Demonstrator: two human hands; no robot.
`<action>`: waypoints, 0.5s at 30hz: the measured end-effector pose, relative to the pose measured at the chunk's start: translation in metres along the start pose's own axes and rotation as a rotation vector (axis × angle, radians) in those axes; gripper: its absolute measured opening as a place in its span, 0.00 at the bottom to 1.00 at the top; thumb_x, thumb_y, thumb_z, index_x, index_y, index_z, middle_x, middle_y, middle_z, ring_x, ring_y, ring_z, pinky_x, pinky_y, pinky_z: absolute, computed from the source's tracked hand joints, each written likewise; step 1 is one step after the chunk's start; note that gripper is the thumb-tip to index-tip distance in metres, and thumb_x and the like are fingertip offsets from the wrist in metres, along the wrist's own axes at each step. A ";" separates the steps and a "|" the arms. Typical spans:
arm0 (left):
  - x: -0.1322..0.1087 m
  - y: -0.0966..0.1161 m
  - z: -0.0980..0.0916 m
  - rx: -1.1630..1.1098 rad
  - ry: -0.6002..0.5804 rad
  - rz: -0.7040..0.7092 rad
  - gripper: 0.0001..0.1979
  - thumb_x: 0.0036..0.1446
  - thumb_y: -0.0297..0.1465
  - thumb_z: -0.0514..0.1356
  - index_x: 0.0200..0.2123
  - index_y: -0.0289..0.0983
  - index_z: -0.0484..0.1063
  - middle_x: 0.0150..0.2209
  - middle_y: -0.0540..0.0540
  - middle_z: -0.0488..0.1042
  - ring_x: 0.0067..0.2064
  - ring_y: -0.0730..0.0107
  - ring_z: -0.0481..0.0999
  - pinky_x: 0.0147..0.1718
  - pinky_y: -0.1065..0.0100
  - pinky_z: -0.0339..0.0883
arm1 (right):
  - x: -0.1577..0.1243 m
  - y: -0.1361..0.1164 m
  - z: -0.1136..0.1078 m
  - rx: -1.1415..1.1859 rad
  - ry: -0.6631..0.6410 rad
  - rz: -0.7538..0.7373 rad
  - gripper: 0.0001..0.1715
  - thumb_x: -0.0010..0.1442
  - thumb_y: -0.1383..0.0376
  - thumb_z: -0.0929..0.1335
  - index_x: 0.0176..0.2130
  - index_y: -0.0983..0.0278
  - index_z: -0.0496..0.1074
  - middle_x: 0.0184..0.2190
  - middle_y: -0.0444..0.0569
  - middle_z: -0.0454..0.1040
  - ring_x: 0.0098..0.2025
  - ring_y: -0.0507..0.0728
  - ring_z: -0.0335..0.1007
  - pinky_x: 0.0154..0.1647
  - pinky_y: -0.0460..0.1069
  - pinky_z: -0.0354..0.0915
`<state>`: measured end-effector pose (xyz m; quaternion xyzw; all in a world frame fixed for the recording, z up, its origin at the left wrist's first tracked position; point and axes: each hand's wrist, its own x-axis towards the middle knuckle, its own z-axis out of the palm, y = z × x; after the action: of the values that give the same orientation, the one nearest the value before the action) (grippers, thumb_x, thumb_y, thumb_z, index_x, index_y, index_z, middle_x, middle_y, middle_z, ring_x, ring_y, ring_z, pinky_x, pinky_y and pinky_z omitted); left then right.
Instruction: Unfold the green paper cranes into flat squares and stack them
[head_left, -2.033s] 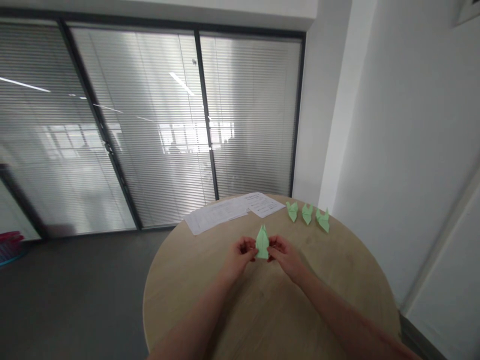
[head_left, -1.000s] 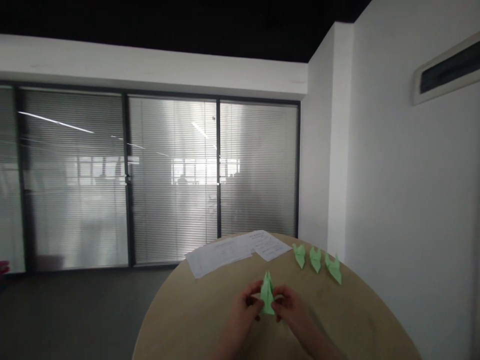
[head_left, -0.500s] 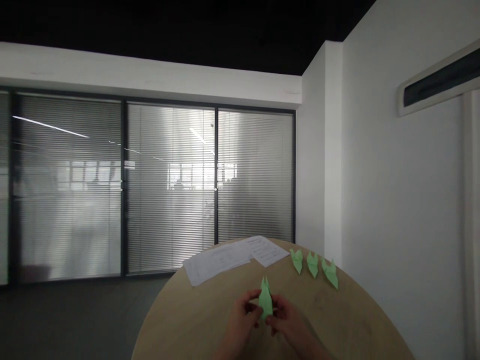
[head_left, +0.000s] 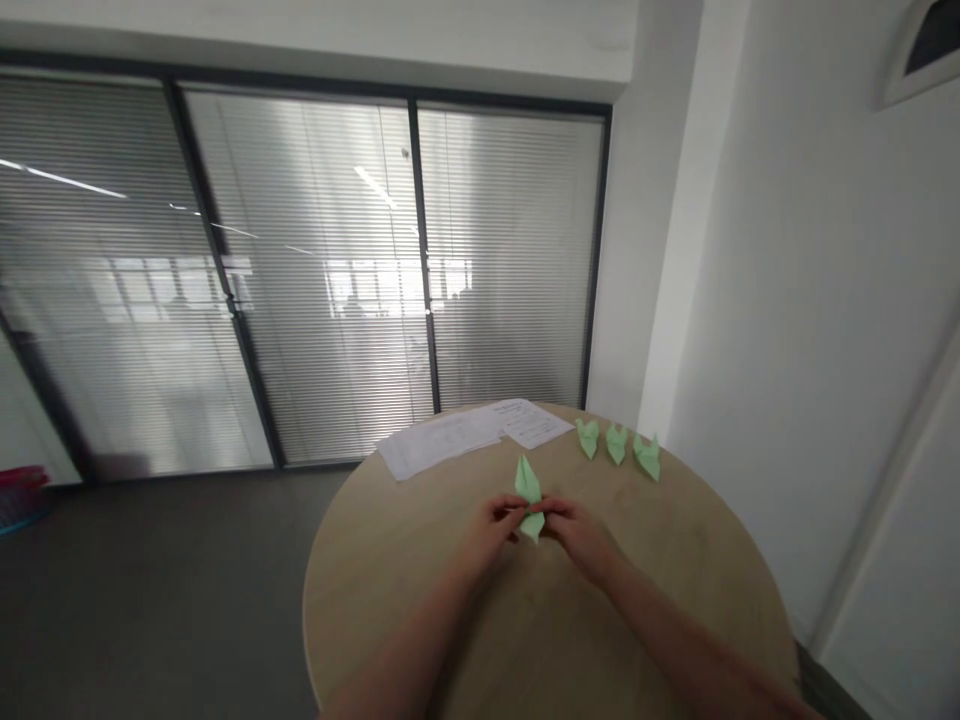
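A pale green folded paper figure (head_left: 529, 485) stands upright over the round wooden table (head_left: 420, 590), pinched from both sides near its lower half. My left hand (head_left: 495, 524) is closed on its left edge and my right hand (head_left: 574, 528) is closed on its right edge, fingertips meeting at the fold. The figure's pointed tip faces away from me. Three finished green paper figures (head_left: 616, 442) stand in a row at the far right of the table.
White printed sheets (head_left: 469, 434) lie at the table's far edge. Beyond is a glass wall with closed blinds (head_left: 315, 280) and grey floor. A white wall (head_left: 810, 300) runs close along the right. A red basket (head_left: 19, 492) sits at far left.
The view has tipped back down from the ceiling towards the table. Both hands keep hold of the green figure, with the fingers now pinching closer together over its lower part.
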<state>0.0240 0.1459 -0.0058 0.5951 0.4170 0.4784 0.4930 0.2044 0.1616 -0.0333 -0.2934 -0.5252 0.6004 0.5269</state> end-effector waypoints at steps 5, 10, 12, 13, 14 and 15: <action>0.006 -0.009 -0.002 0.006 0.052 0.023 0.13 0.45 0.33 0.68 0.36 0.36 0.78 0.27 0.46 0.76 0.29 0.66 0.73 0.31 0.64 0.69 | -0.002 0.000 0.001 0.050 -0.032 0.015 0.19 0.54 0.50 0.76 0.35 0.63 0.79 0.39 0.53 0.79 0.40 0.60 0.76 0.48 0.57 0.73; 0.006 -0.007 -0.002 0.072 0.105 0.074 0.14 0.43 0.31 0.65 0.37 0.36 0.77 0.28 0.48 0.73 0.31 0.66 0.72 0.31 0.67 0.66 | -0.002 -0.003 0.004 -0.004 0.028 -0.039 0.24 0.46 0.54 0.81 0.35 0.60 0.71 0.34 0.46 0.77 0.37 0.58 0.75 0.43 0.54 0.72; 0.005 -0.004 -0.003 0.173 0.163 0.135 0.14 0.42 0.30 0.66 0.36 0.37 0.78 0.33 0.46 0.76 0.37 0.63 0.74 0.33 0.67 0.66 | -0.002 -0.004 0.004 -0.003 0.032 -0.053 0.25 0.46 0.55 0.81 0.35 0.59 0.69 0.34 0.45 0.77 0.37 0.58 0.76 0.42 0.54 0.72; 0.005 -0.003 -0.003 0.237 0.197 0.171 0.13 0.42 0.30 0.66 0.36 0.37 0.79 0.36 0.45 0.77 0.39 0.62 0.74 0.34 0.67 0.66 | -0.002 -0.004 0.004 -0.014 0.029 -0.055 0.25 0.46 0.54 0.81 0.36 0.59 0.69 0.35 0.46 0.77 0.38 0.58 0.76 0.42 0.54 0.73; 0.004 -0.001 -0.003 0.294 0.227 0.199 0.13 0.42 0.30 0.66 0.36 0.38 0.80 0.38 0.44 0.77 0.40 0.61 0.74 0.34 0.67 0.66 | -0.001 -0.005 0.004 -0.033 0.025 -0.057 0.25 0.47 0.54 0.81 0.38 0.60 0.70 0.37 0.47 0.78 0.39 0.59 0.76 0.42 0.54 0.73; 0.003 0.000 -0.003 0.327 0.244 0.212 0.14 0.43 0.30 0.67 0.36 0.38 0.80 0.39 0.44 0.77 0.40 0.61 0.73 0.34 0.67 0.66 | -0.001 -0.005 0.004 -0.056 0.019 -0.062 0.26 0.48 0.53 0.80 0.40 0.60 0.71 0.39 0.48 0.79 0.41 0.59 0.76 0.42 0.54 0.73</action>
<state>0.0217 0.1495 -0.0050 0.6454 0.4805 0.5221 0.2828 0.2029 0.1593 -0.0277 -0.2974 -0.5453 0.5660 0.5420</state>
